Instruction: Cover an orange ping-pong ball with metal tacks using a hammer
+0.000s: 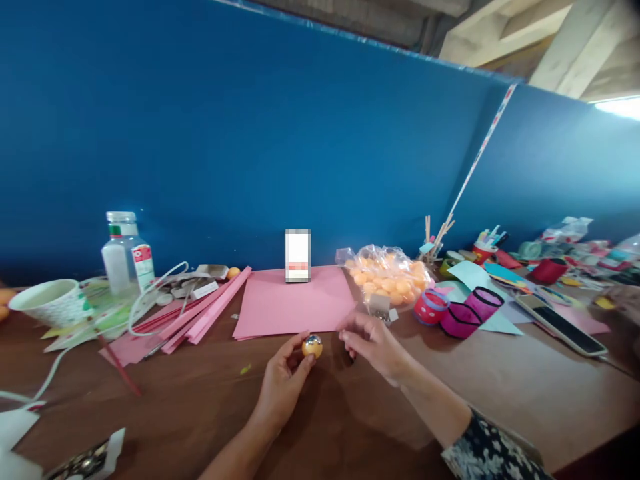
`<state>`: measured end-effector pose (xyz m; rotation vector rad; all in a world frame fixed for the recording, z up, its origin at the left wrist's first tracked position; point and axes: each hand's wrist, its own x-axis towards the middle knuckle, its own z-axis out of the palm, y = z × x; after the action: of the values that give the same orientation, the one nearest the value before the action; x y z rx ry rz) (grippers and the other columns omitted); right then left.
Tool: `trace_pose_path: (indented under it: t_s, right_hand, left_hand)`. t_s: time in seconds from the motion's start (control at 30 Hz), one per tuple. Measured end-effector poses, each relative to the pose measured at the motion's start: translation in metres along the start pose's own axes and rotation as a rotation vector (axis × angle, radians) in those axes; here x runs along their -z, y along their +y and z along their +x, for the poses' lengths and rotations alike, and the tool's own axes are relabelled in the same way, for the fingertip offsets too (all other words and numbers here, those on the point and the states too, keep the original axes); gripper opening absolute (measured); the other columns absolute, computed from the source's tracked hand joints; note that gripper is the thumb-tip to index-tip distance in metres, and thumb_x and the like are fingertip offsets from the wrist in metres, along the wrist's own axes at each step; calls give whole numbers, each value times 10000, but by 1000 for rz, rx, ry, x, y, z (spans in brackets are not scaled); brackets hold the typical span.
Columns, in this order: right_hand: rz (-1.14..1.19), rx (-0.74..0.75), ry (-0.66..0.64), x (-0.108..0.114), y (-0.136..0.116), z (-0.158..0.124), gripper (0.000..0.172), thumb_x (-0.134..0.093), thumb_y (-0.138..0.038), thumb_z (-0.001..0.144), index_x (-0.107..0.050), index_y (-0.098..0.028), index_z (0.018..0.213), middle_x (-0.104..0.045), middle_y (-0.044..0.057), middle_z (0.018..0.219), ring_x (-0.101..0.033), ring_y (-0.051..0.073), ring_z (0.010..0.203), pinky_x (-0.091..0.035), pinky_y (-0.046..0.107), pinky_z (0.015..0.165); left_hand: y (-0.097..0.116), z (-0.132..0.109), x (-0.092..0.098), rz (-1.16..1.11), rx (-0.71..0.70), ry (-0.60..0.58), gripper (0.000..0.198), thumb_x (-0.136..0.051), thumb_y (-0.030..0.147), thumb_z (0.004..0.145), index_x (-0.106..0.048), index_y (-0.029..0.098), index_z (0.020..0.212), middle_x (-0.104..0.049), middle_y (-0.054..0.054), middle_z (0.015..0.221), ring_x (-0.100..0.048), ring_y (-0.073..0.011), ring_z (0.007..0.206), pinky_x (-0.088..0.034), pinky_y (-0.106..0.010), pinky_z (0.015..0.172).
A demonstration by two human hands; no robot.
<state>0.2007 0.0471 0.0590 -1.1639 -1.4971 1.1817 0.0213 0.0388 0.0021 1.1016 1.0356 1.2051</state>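
Note:
My left hand (287, 377) holds a small orange ball (313, 347) between thumb and fingers, just in front of a stack of pink paper (297, 310). The ball's top is shiny and silver, its lower part orange. To its right, my right hand (367, 340) hovers with thumb and fingertips drawn together in a pinch; whatever they hold, if anything, is too small to make out. Behind my right hand lies a small clear packet (379, 308) with dark bits inside. A clear plastic bag (387, 273) full of orange balls is just beyond it.
Left: a paper cup (47, 300), a plastic bottle (123, 250), pink paper strips (205, 317), a white cable (133, 317) and an open box of metal pieces (90, 460). Right: magenta fabric rings (460, 320), a phone (560, 323). A blue partition (225, 133) rises behind.

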Motion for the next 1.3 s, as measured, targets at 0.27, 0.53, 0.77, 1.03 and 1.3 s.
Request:
trace_pose_path:
  t_s: [0.27, 0.53, 0.77, 1.03, 1.3]
  right_hand:
    - [-53, 66, -5, -26, 11, -1, 115, -552, -281, 790, -585, -171, 801, -538, -28, 613, -481, 88, 518, -398, 213, 501]
    - [-10, 66, 40, -25, 21, -2, 132, -512, -290, 824, -567, -170, 819, -565, 0, 672, -537, 122, 604, -439, 237, 563]
    - [-1, 99, 43, -27, 22, -7, 39, -521, -212, 811, -527, -178, 793, -531, -20, 684, -492, 98, 609, -411, 210, 582]
    - [-4, 29, 4, -32, 29, -9, 83, -514, -212, 820, -585, -171, 825, -587, -3, 674, -534, 116, 619, -429, 222, 599]
    - [-70, 133, 51, -34, 27, -9, 47, -550, -144, 786, -581, -175, 768, -572, 5, 801, -531, 122, 726, -419, 220, 666]
  left_hand:
    - [2, 1, 1, -21, 0, -25, 465, -646, 310, 694, -549, 165, 1126, -649, -93, 1089, -597, -231, 1000, -470, -346, 853]
    - [0, 0, 1, -25, 22, -40, 476, -631, 295, 716, -517, 153, 1156, -638, -113, 1109, -598, -229, 995, -450, -360, 882]
    - [1, 0, 1, -24, 39, -52, 446, -642, 284, 707, -539, 160, 1123, -649, -108, 1089, -602, -235, 991, -452, -370, 883]
    - [3, 0, -1, -51, 67, -26, 451, -651, 268, 699, -523, 163, 1118, -645, -115, 1096, -596, -242, 1010, -452, -389, 890]
    - [4, -1, -2, -60, 24, -64, 372, -644, 214, 705, -549, 183, 1063, -658, -79, 1056, -600, -211, 991, -449, -348, 891]
